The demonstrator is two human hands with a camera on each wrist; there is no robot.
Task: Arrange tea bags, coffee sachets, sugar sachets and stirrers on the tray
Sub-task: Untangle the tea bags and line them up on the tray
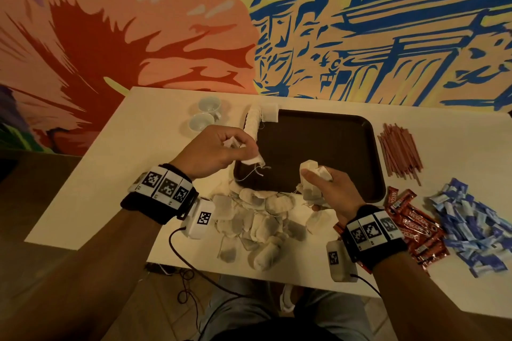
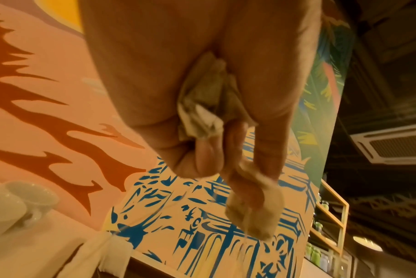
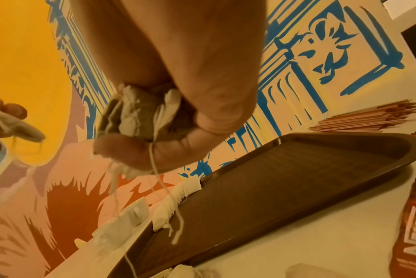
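Red "NESCAFE" coffee sachets [image 1: 415, 225] beside tray [image 1: 371, 147]

We cannot count the tea bags [image 3: 135, 114] bunched inside our right hand [image 1: 329, 188]; its fingers cover most of them. Motion blurs the bag [image 2: 254, 206] dangling from our left hand [image 2: 202, 94]. The coffee sachet [image 3: 413, 231] is cut off by the right wrist view's edge. Our right wristband [image 1: 371, 230] hides part of the red sachets [image 1: 415, 230].
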